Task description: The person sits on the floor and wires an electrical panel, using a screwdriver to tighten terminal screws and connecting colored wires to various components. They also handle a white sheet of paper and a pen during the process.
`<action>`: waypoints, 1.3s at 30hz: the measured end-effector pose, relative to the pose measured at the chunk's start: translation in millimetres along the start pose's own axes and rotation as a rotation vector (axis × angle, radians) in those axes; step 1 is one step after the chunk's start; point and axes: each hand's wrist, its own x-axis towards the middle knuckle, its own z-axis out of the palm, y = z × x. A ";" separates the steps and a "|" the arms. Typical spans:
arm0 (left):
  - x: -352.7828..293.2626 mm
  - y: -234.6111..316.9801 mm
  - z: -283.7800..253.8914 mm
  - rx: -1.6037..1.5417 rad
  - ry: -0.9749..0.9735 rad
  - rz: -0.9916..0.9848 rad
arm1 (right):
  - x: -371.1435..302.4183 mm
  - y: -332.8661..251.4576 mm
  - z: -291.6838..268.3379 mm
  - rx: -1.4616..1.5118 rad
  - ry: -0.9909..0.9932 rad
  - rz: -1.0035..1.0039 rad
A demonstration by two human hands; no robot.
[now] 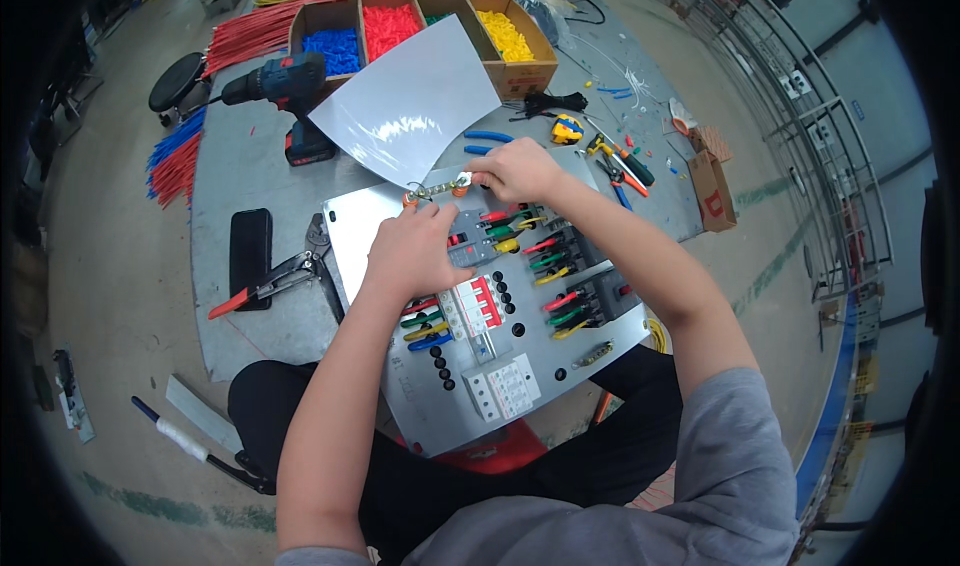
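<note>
A metal mounting panel [415,406] lies tilted across my lap and the table edge. Near its far edge runs a short metal bar [440,189] on orange insulators [459,191]. My right hand [520,173] is closed in a pinch at the bar's right end; what its fingertips hold is too small to make out. My left hand [412,251] lies over the panel, thumb spread from the fingers, fingertips by the bar's left end. Beside it sit a grey circuit breaker [468,238] with coloured wires and a white breaker [470,308] with red levers.
Black contactors [610,298] and a white meter-like module [502,387] stand on the panel. A white sheet [410,101] leans on boxes of coloured caps [530,76]. Around lie a cordless drill [290,96], phone [250,256], red-handled crimper [265,288], tape measure [567,129] and pliers [488,142].
</note>
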 end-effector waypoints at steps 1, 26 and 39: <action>0.5 0.0 -0.5 0.002 -0.013 -0.008 | -1.7 -2.0 1.5 0.009 0.014 0.023; 0.1 -1.0 3.0 0.015 0.043 -0.002 | -14.0 -45.1 3.1 0.132 0.063 0.441; -1.7 0.9 1.1 0.015 0.021 -0.014 | -15.4 -53.9 2.7 0.149 0.042 0.542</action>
